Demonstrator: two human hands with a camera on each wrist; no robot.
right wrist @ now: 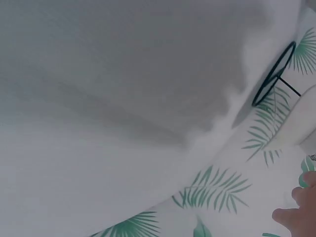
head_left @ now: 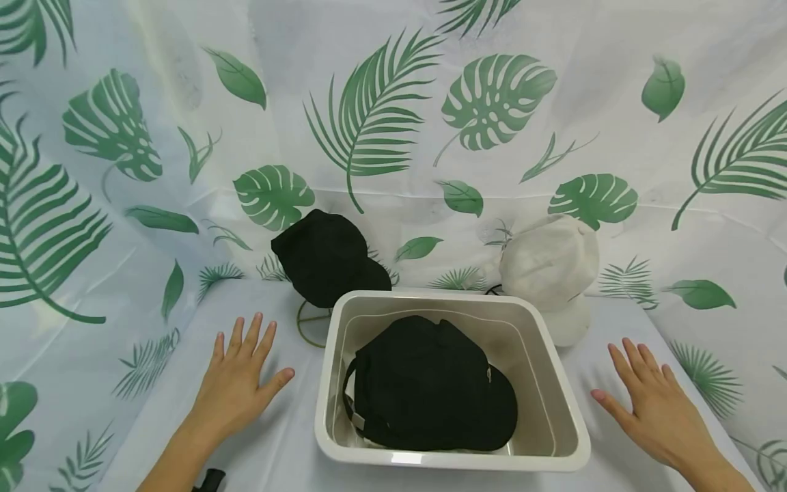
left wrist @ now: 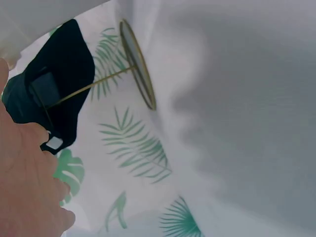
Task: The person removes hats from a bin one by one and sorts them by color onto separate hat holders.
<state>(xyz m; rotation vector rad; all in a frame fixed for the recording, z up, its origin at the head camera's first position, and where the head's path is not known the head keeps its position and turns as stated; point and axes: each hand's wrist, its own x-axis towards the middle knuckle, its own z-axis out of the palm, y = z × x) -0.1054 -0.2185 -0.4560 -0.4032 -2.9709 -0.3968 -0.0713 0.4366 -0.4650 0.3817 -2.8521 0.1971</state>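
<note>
A black cap lies in a pale plastic bin, its brim toward the right and its strap at the left. To the left of the bin my left hand is held over the white cloth, fingers spread and holding nothing. On the bin's other side my right hand is likewise spread with nothing in it. Behind the bin, a second black cap hangs on a gold wire stand at the left. A cream cap sits at the right on a dark wire stand.
White cloth with green leaf prints forms the backdrop and sides. A white cloth covers the table. Near the left forearm, a small black object shows at the bottom edge.
</note>
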